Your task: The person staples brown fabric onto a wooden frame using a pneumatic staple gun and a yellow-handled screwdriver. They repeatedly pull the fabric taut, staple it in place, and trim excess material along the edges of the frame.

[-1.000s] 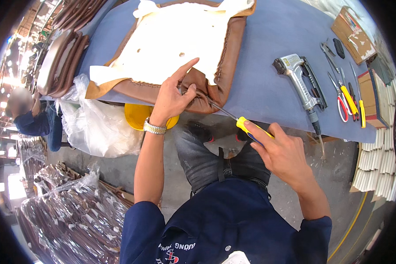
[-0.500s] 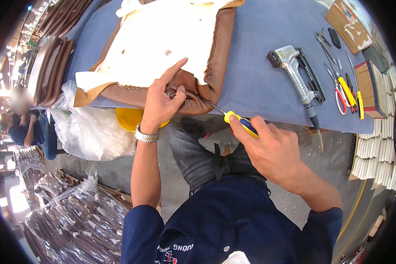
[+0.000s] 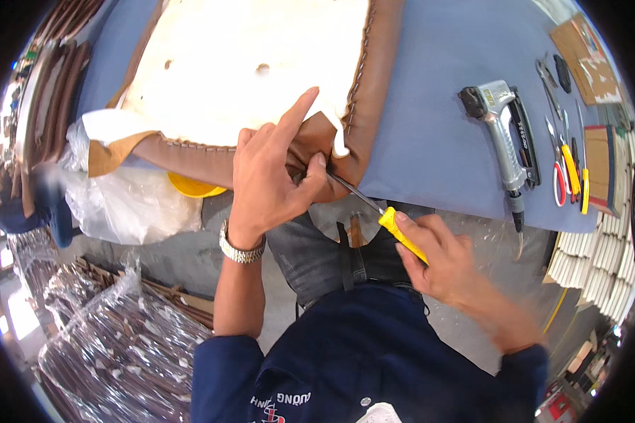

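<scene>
A brown leather seat cushion (image 3: 382,77) lies underside up on the blue table, its cover stapled along the edge of a pale backing panel (image 3: 212,77). My right hand (image 3: 448,261) grips a yellow-handled screwdriver (image 3: 402,233). The screwdriver's shaft points at the folded leather of the near right corner; its very tip is hidden among the folds. My left hand (image 3: 271,173) pinches the leather at that corner between thumb and curled fingers, with the index finger stretched out over the panel. A loose flap of backing cloth (image 3: 113,127) sticks out at the cushion's left.
A staple gun (image 3: 504,134) with a hose lies right on the blue table (image 3: 430,141). Beyond it are red-handled scissors (image 3: 559,183), pliers (image 3: 549,81), yellow-handled tools and boxes (image 3: 600,166). Left are a plastic bag (image 3: 134,211), a yellow bowl (image 3: 194,185) and wrapped stacks (image 3: 127,345).
The cushion's near corner has come slightly closer and right. My right hand has lowered and turned the screwdriver to a steeper slant. My left hand stays at the corner leather.
</scene>
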`<state>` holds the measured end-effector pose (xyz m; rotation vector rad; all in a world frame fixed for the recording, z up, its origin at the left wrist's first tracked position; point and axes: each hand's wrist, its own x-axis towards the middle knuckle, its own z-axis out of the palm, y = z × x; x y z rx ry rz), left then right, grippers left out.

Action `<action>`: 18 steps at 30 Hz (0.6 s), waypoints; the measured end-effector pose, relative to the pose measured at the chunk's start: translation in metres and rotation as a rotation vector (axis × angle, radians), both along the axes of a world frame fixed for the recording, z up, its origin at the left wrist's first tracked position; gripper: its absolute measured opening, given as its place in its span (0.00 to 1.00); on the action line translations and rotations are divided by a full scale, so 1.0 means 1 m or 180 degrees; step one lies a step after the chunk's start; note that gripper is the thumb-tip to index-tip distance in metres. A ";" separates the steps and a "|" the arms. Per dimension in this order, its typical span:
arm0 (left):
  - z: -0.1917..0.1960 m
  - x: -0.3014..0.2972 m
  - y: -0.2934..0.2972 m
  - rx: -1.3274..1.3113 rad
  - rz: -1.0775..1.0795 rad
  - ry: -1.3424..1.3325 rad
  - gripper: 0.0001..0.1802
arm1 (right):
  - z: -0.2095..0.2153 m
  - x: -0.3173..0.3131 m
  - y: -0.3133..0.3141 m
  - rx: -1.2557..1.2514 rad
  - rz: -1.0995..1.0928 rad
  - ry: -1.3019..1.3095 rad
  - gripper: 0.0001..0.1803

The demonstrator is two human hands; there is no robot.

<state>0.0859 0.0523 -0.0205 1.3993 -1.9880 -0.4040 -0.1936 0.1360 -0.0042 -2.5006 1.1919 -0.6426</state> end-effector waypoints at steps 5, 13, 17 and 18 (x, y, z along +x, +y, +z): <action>0.008 0.002 -0.007 0.0141 -0.0017 0.0044 0.45 | -0.071 0.029 0.036 0.3517 -0.0734 -0.3952 0.20; 0.022 -0.002 -0.008 0.0309 0.0030 0.0374 0.44 | -0.044 0.035 0.042 0.3750 -0.0871 -0.3831 0.21; 0.019 -0.003 -0.006 0.0183 0.0009 0.0360 0.44 | -0.037 0.037 0.045 0.3330 -0.0962 -0.3556 0.20; 0.020 -0.004 -0.005 0.0284 0.0006 0.0380 0.44 | -0.039 0.043 0.043 0.2956 -0.0973 -0.3270 0.20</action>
